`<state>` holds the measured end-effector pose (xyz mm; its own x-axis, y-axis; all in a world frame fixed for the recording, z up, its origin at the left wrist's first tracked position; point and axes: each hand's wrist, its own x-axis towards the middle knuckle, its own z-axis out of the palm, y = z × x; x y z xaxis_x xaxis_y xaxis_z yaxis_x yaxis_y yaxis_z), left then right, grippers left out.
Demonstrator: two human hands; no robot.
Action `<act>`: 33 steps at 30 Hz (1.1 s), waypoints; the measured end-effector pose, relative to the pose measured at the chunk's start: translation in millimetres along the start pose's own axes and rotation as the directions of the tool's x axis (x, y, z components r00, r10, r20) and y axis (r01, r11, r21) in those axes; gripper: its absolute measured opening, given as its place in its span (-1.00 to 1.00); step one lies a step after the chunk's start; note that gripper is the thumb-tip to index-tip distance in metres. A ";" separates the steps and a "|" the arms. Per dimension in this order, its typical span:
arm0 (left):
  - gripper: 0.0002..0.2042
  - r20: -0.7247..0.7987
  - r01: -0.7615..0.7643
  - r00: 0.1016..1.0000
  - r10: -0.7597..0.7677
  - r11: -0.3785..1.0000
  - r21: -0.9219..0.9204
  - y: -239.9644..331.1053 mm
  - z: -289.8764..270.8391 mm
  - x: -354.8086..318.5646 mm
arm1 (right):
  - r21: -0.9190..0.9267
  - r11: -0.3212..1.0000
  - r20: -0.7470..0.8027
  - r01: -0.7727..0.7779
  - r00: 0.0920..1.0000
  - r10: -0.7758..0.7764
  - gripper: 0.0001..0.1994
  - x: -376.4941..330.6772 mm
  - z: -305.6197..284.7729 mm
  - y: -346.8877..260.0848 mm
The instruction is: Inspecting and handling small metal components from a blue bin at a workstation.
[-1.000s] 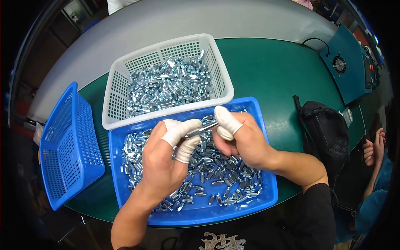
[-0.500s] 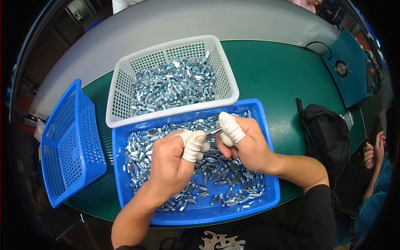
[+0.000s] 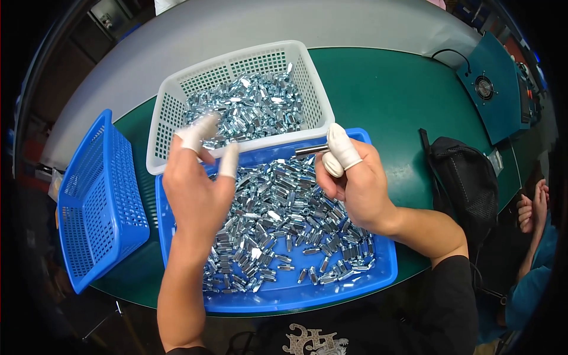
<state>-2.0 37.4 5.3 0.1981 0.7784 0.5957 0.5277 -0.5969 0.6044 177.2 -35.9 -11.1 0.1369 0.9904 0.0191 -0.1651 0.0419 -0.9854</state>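
The right hand (image 3: 365,188) partly hides a metal rod (image 3: 310,151) (left hand (image 3: 196,184) blurred).

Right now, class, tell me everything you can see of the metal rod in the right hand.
The metal rod is slim, straight and shiny, silver with dark reflections. The right hand pinches it between digits in white finger cots, hiding one end. The other end points left, nearly level in view, seen against the blue tray's far edge.

Left hand (image 3: 198,184): spread, partly blurred. Right hand (image 3: 364,184): in a pinch; right forearm (image 3: 425,232) angled inward.
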 end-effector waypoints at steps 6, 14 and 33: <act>-0.79 0.538 -0.122 0.840 0.071 0.991 0.060 12.7 19.8 -34.3 | 0.025 0.999 -0.020 -0.037 0.999 0.037 -0.50 0.3 -0.7 -2.5; -0.73 0.677 -0.142 0.734 0.059 0.988 0.068 10.2 17.9 -30.3 | -0.024 1.000 0.029 -0.009 1.000 0.010 -0.48 -1.7 3.2 -5.0; -0.76 0.603 0.648 0.761 -0.239 0.221 -0.729 17.1 -1.4 -21.7 | -0.011 0.998 0.056 0.067 0.996 -0.066 -0.56 -5.7 5.8 -3.5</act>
<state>1.6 10.0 3.4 0.5232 0.8521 -0.0103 -0.3574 0.2304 0.9051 171.3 -40.9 -6.8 0.0928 0.9912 0.0940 -0.1451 0.1069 -0.9836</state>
